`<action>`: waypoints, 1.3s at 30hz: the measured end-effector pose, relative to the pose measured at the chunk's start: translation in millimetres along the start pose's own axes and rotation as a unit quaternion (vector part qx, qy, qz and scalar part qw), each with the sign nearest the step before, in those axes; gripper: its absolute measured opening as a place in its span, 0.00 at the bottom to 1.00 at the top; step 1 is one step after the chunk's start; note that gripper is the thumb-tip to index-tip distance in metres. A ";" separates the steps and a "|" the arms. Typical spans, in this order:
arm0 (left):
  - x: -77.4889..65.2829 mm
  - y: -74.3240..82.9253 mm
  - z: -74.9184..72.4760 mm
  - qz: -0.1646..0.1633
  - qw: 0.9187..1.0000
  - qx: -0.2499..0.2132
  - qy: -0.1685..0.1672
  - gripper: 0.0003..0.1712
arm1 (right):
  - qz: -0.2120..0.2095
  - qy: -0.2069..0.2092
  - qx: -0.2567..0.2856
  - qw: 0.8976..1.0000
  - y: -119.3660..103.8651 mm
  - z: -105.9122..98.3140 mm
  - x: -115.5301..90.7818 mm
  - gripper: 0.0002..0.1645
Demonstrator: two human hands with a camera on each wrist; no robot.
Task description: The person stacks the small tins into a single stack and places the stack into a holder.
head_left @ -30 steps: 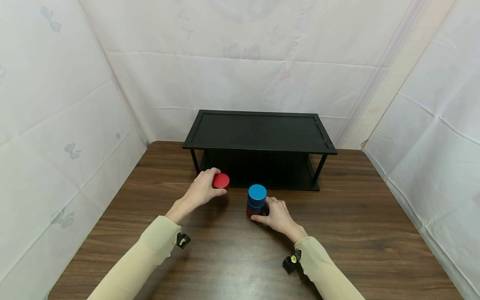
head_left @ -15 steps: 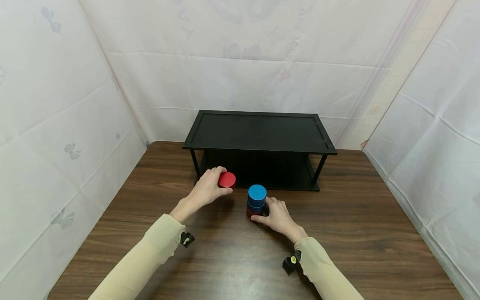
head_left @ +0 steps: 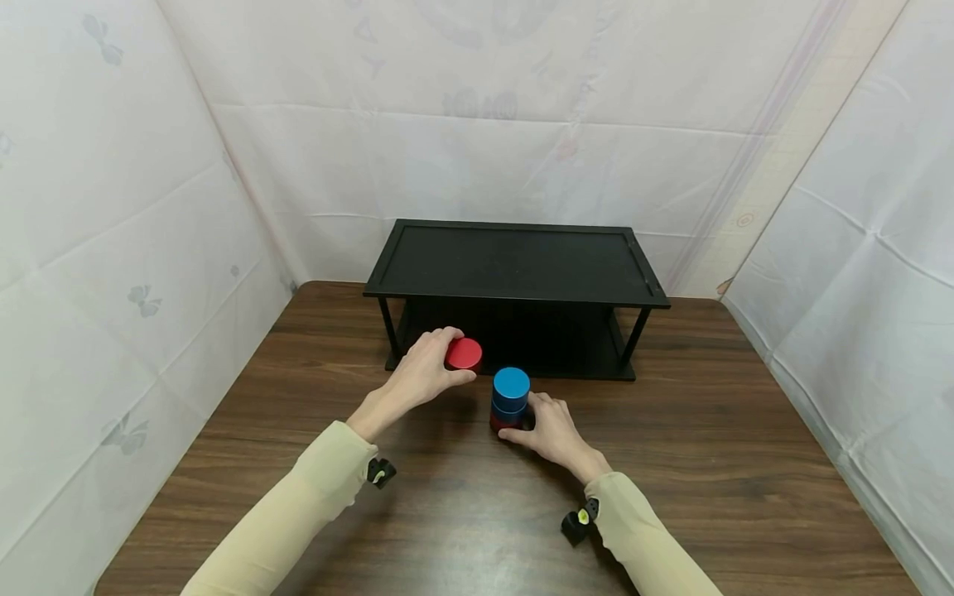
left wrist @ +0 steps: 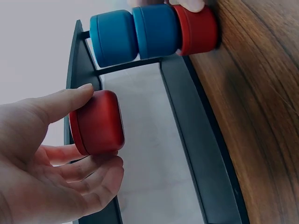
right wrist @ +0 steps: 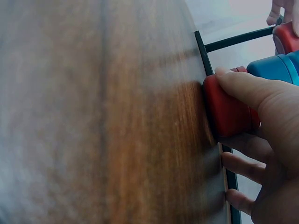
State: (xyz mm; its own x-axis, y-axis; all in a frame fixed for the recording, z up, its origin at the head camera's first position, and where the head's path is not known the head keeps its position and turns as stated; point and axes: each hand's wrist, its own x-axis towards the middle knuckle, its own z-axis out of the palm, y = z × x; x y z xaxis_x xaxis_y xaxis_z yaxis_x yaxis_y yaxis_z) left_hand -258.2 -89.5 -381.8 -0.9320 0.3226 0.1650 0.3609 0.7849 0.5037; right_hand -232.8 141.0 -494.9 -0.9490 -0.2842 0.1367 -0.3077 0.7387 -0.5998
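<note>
My left hand (head_left: 425,372) pinches a small round red tin (head_left: 464,354) between thumb and fingers, held above the table. In the left wrist view this red tin (left wrist: 99,123) shows rounded edges and a lid seam. Just to its right stands an upright stack: a blue tin (head_left: 511,384) on top, a second blue tin (left wrist: 156,30) under it, and a lower red tin (right wrist: 228,108) at the bottom, on the tabletop. My right hand (head_left: 555,432) grips that bottom red tin, thumb on the near side and fingers behind.
A black two-tier rack (head_left: 514,263) stands at the back of the brown wooden table (head_left: 715,447), close behind the stack. White cloth (head_left: 477,165) hangs behind and at both sides. A small black camera is strapped to each wrist.
My left hand has carried its red tin to the right and slightly away from me, closer to the stack. The right hand and the stack have stayed in place.
</note>
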 end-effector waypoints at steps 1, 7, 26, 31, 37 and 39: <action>0.2 1.7 -0.4 0.001 1.000 -0.001 0.000 0.35 | 0.000 0.000 0.000 1.000 0.0 -0.1 0.0 0.38; 1.3 10.7 -2.9 0.008 1.000 -0.006 0.001 0.34 | 0.003 -0.002 -0.001 1.000 -0.1 -0.3 0.3 0.38; 2.6 27.8 -5.3 0.027 1.000 -0.008 0.002 0.35 | -0.004 -0.004 -0.003 1.000 0.2 -0.3 1.0 0.37; 3.2 32.8 -4.4 0.034 0.999 -0.008 0.002 0.35 | -0.002 -0.006 -0.001 1.000 -0.2 -0.9 0.7 0.38; 3.4 37.3 -3.3 0.038 0.999 -0.008 -0.006 0.35 | -0.006 -0.002 0.001 1.000 -0.5 -1.0 0.5 0.38; 3.7 38.4 -2.8 0.040 0.999 -0.010 -0.007 0.34 | -0.010 0.000 0.000 1.000 -0.2 -1.0 0.6 0.38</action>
State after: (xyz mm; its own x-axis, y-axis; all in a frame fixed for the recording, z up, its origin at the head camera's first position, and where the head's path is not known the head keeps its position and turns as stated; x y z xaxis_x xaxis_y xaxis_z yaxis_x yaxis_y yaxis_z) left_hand -247.9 -59.6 -359.4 -0.8993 0.3919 0.1941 0.4340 0.7458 0.5053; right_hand -233.4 141.3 -493.9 -0.9423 -0.2996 0.1490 -0.3273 0.7322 -0.5973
